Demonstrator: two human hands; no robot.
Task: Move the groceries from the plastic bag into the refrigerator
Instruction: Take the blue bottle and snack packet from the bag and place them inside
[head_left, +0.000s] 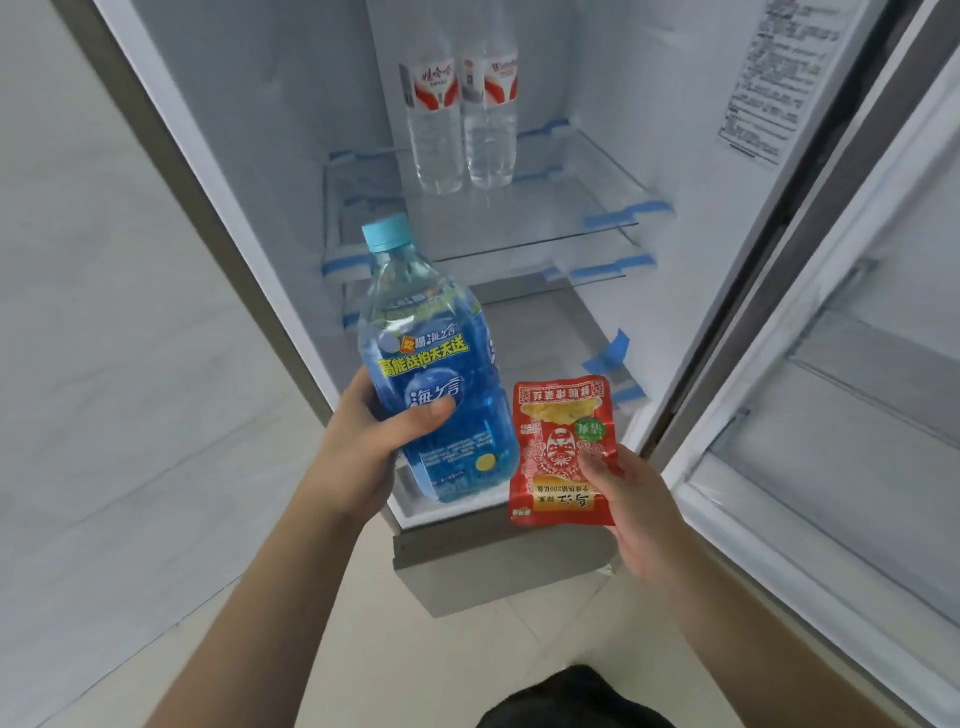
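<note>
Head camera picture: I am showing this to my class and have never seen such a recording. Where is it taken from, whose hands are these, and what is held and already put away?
There is no machine here. A person wears a wide-angle camera on the head, looking forward and down, so you see their own two arms reaching out. The left hand grips a blue drink bottle with a light blue cap. The right hand pinches a red snack packet by its lower edge. In front stands an open refrigerator, its door swung out to the right. Two clear water bottles with red and white labels stand upright, side by side, on the upper glass shelf. The plastic bag is not in view.
</note>
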